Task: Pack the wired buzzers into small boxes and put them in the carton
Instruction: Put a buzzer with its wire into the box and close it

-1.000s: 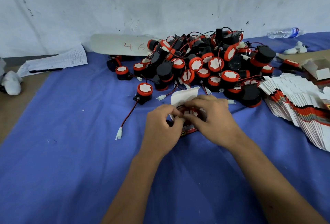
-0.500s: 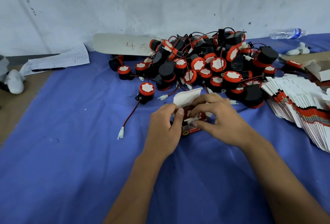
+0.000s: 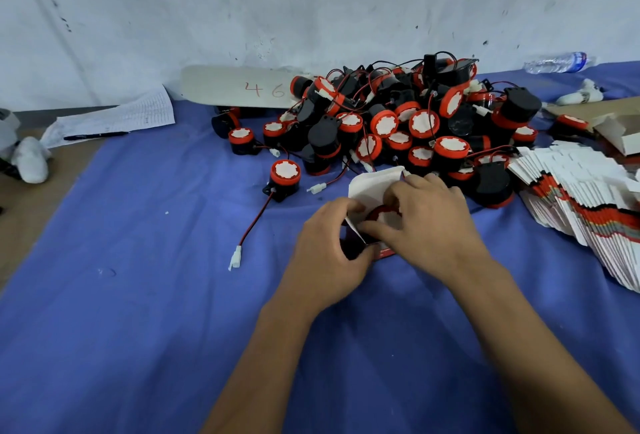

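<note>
Blue cloth [image 3: 145,312] covers the work surface. On it — a heap of black-and-red wired buzzers [image 3: 398,122] at the back, one stray buzzer [image 3: 284,175] nearer, its lead trailing forward. Fanned stack of flat box blanks [image 3: 581,205] at right. Far edge — plastic bottle [image 3: 557,61], white board marked "46" [image 3: 239,91].

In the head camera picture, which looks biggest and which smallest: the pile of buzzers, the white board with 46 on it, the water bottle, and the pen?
1. Pile of buzzers
2. White board marked 46
3 and 4. Water bottle and pen: about equally long, the bottle thicker. The bottle lies farther back, so I won't rank these two.
</note>
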{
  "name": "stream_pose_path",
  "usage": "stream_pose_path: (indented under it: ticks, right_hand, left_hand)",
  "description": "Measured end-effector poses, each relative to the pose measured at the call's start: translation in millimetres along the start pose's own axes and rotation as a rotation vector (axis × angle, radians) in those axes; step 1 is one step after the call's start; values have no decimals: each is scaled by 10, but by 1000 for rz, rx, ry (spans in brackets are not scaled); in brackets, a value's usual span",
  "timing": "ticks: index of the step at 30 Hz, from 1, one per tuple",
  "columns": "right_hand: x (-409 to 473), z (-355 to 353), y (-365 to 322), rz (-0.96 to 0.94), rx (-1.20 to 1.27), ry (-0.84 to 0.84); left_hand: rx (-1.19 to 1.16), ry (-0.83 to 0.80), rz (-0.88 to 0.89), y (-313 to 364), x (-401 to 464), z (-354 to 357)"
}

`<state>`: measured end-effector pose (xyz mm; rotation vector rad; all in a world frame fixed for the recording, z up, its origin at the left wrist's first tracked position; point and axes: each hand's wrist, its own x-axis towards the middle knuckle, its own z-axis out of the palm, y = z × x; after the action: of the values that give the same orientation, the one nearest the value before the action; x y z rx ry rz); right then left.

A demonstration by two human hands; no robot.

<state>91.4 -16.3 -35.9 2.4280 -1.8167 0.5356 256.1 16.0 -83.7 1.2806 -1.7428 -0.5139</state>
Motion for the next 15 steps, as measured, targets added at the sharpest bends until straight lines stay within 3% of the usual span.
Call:
stream_pose_path:
  ticks: [2,6,11,15]
  right_hand:
    - [6,2,-101,58,-116,-30]
    - [27,12,-191,173,-96,-129]
    - [47,-30,-117,129,0,-200]
    - [28,-30,-33,98,143,-139]
  left_hand:
    - [5,-16,-21,-7,1,20]
    - [38,5,6,-7,9,55]
    - [43,13,-14,7,-11,55]
    - [10,17,-20,-1,2,25]
